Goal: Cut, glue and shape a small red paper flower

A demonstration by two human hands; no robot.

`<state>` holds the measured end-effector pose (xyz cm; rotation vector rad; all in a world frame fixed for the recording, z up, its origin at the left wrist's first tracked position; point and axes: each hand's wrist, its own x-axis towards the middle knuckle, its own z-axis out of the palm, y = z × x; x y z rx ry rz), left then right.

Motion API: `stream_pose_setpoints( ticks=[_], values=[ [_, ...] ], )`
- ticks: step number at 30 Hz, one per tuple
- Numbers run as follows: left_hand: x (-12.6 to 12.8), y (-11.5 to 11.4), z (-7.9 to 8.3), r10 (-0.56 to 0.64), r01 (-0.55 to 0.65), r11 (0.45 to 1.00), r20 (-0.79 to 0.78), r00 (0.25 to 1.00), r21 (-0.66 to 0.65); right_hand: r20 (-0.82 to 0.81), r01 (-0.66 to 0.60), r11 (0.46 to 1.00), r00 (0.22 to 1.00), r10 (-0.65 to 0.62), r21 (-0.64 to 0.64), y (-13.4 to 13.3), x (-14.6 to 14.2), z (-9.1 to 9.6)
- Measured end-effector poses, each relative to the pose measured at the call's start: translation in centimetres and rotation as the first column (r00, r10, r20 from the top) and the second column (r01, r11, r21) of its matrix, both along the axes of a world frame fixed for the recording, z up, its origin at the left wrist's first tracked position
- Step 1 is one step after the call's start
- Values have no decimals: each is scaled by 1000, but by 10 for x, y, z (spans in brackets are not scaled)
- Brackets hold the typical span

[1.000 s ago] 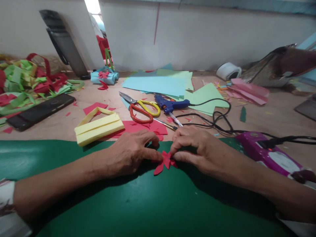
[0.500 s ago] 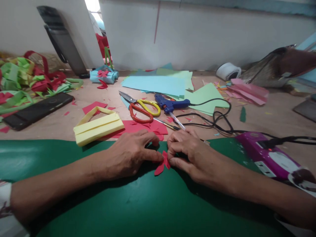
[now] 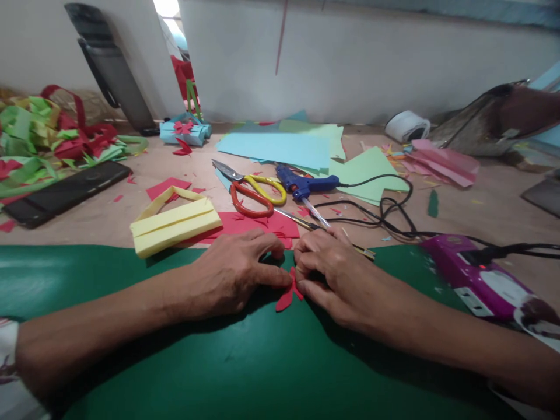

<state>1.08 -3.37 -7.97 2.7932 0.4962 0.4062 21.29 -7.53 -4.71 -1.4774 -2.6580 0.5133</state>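
On the green paper sheet (image 3: pixel 262 361), keep left hand (image 3: pixel 231 274) and right hand (image 3: pixel 336 274) pinching the red paper flower (image 3: pixel 286 296) flat, pressing evenly.

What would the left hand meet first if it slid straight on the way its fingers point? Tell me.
Most likely the right hand: the left hand points rightward across the green sheet, over the red paper flower between their fingertips.
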Motion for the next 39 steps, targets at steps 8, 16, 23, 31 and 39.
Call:
stream_pose_setpoints(
  ticks=[8, 16, 23, 31, 39],
  values=[
    [1, 1, 0, 6, -6, 1000, -5, 1000, 13, -11, 20, 1000, 1000, -20, -5, -1, 0, 0],
    [0, 0, -1, 5, -5, 1000, 11, 1000, 1, -3, 71, 997, 997, -71, -12, 3, -4, 0],
    [-2, 0, -4, 1, -1, 1000, 91, 996, -2, -3, 93, 995, 996, -93, -29, 4, -9, 3],
    [-2, 0, -4, -11, 13, 1000, 163, 987, -10, 122, 12, 998, 993, -5, -59, 12, -16, 20],
    [-3, -1, 0, 88, -44, 986, 282, 955, -158, 339, -303, 922, 917, 212, 243, 1, -28, 20]
  ],
)
